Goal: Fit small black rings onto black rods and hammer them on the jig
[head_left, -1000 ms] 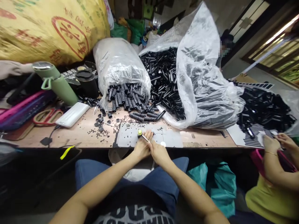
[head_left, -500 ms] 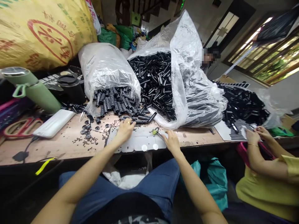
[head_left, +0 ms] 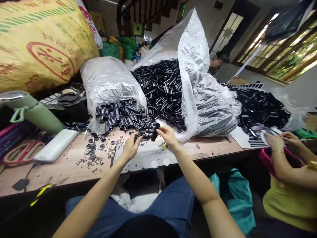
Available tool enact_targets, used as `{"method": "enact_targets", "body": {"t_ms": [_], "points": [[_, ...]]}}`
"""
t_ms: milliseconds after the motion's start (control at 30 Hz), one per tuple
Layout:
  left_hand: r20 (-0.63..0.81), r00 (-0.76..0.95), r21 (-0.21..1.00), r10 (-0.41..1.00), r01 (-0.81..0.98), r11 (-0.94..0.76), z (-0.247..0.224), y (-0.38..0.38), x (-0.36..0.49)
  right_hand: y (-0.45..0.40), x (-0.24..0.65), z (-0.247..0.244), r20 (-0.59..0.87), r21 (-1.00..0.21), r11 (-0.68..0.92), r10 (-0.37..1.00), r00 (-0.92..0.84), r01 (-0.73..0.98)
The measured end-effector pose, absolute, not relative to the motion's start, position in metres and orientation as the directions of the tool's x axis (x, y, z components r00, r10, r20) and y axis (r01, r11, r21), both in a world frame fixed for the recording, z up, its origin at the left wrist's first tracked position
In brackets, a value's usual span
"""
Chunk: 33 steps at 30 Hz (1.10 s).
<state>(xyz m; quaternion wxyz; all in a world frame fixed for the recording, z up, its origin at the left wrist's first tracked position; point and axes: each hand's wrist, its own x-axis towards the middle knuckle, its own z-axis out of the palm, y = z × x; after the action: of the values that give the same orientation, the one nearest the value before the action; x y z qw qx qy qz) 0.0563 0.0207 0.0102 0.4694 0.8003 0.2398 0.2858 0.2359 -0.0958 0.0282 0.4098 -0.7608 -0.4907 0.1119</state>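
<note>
My right hand (head_left: 167, 136) pinches a black tube (head_left: 155, 132) held upright over the back edge of a white sheet (head_left: 146, 153). To its left, my left hand (head_left: 132, 145) has its fingers curled around a dark ribbed piece (head_left: 137, 136) beside the ribbed black rollers (head_left: 121, 115), which spill from a plastic bag. On the white sheet, just under my right hand, lies a small tool with a yellow-green part (head_left: 164, 146). Behind, an open plastic bag (head_left: 194, 49) holds a heap of smooth black tubes (head_left: 163, 89).
At the left are a green bottle (head_left: 37, 114), a white power bank (head_left: 55, 145), red-handled scissors (head_left: 19, 153) and small black rings (head_left: 92, 152). A person's hands (head_left: 274, 142) work at the right, near another black heap (head_left: 262, 105).
My right hand has left the yellow-green tool and now holds up a black tube. My left hand has drawn slightly down, with a ribbed piece in its fingers. The view has shifted.
</note>
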Motion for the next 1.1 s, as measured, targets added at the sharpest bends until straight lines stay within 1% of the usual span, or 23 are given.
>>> {"method": "enact_targets", "body": {"t_ms": [33, 67, 100, 133, 167, 200, 267, 300, 333, 367, 467, 567, 633, 700, 767, 833, 933, 1033, 1100], "points": [[0.161, 0.740, 0.939, 0.653, 0.089, -0.332, 0.016, 0.013, 0.057, -0.099, 0.225, 0.030, 0.197, -0.831, -0.112, 0.856, 0.478, 0.545], [0.086, 0.765, 0.974, 0.638, 0.069, -0.214, 0.020, 0.006, 0.058, -0.102, 0.215, 0.033, 0.172, -0.897, -0.058, 0.867, 0.467, 0.439], [0.012, 0.788, 0.993, 0.616, 0.061, -0.097, 0.023, 0.001, 0.059, -0.105, 0.204, 0.036, 0.165, -0.923, -0.029, 0.871, 0.462, 0.384], [-0.055, 0.801, 0.998, 0.596, 0.061, 0.010, 0.025, -0.003, 0.060, -0.109, 0.195, 0.041, 0.182, -0.911, -0.025, 0.870, 0.458, 0.411], [-0.112, 0.802, 0.993, 0.586, 0.066, 0.100, 0.026, -0.007, 0.060, -0.113, 0.187, 0.046, 0.222, -0.868, -0.033, 0.867, 0.446, 0.496], [-0.157, 0.798, 0.983, 0.582, 0.071, 0.167, 0.026, -0.010, 0.060, -0.117, 0.182, 0.051, 0.268, -0.793, -0.038, 0.874, 0.405, 0.607], [-0.200, 0.793, 0.970, 0.576, 0.077, 0.231, 0.025, -0.014, 0.058, -0.124, 0.176, 0.059, 0.315, -0.598, -0.020, 0.913, 0.258, 0.801], [-0.199, 0.797, 0.968, 0.570, 0.072, 0.239, 0.024, -0.015, 0.056, -0.126, 0.175, 0.061, 0.306, -0.519, -0.009, 0.932, 0.195, 0.855], [-0.190, 0.805, 0.968, 0.562, 0.060, 0.242, 0.023, -0.016, 0.053, -0.128, 0.175, 0.061, 0.292, -0.473, -0.011, 0.941, 0.169, 0.881], [-0.176, 0.816, 0.968, 0.550, 0.042, 0.248, 0.023, -0.016, 0.051, -0.130, 0.176, 0.059, 0.281, -0.458, -0.028, 0.944, 0.175, 0.889], [-0.150, 0.848, 0.945, 0.509, -0.028, 0.325, 0.022, -0.014, 0.043, -0.135, 0.177, 0.041, 0.232, -0.504, -0.122, 0.935, 0.270, 0.855], [-0.201, 0.852, 0.856, 0.484, -0.088, 0.510, 0.021, -0.011, 0.038, -0.143, 0.173, 0.012, 0.107, -0.544, -0.201, 0.946, 0.305, 0.814], [-0.231, 0.841, 0.799, 0.490, -0.123, 0.589, 0.019, -0.011, 0.036, -0.149, 0.169, -0.005, 0.023, -0.547, -0.249, 0.950, 0.311, 0.799], [-0.229, 0.830, 0.792, 0.508, -0.144, 0.593, 0.018, -0.013, 0.035, -0.154, 0.167, -0.014, -0.046, -0.551, -0.296, 0.944, 0.326, 0.780], [-0.219, 0.823, 0.817, 0.523, -0.139, 0.560, 0.018, -0.016, 0.034, -0.157, 0.165, -0.013, -0.083, -0.579, -0.317, 0.940, 0.332, 0.752], [-0.226, 0.814, 0.838, 0.536, -0.118, 0.532, 0.019, -0.020, 0.033, -0.159, 0.163, -0.003, -0.042, -0.637, -0.279, 0.944, 0.328, 0.719], [-0.262, 0.789, 0.838, 0.556, -0.099, 0.536, 0.022, -0.025, 0.034, -0.157, 0.155, 0.018, 0.160, -0.709, -0.114, 0.935, 0.316, 0.696], [-0.304, 0.739, 0.804, 0.602, -0.141, 0.578, 0.025, -0.031, 0.038, -0.150, 0.143, 0.032, 0.368, -0.684, 0.095, 0.901, 0.230, 0.723], [-0.327, 0.711, 0.786, 0.623, -0.162, 0.597, 0.028, -0.036, 0.040, -0.145, 0.138, 0.035, 0.451, -0.640, 0.201, 0.880, 0.151, 0.742]]}}
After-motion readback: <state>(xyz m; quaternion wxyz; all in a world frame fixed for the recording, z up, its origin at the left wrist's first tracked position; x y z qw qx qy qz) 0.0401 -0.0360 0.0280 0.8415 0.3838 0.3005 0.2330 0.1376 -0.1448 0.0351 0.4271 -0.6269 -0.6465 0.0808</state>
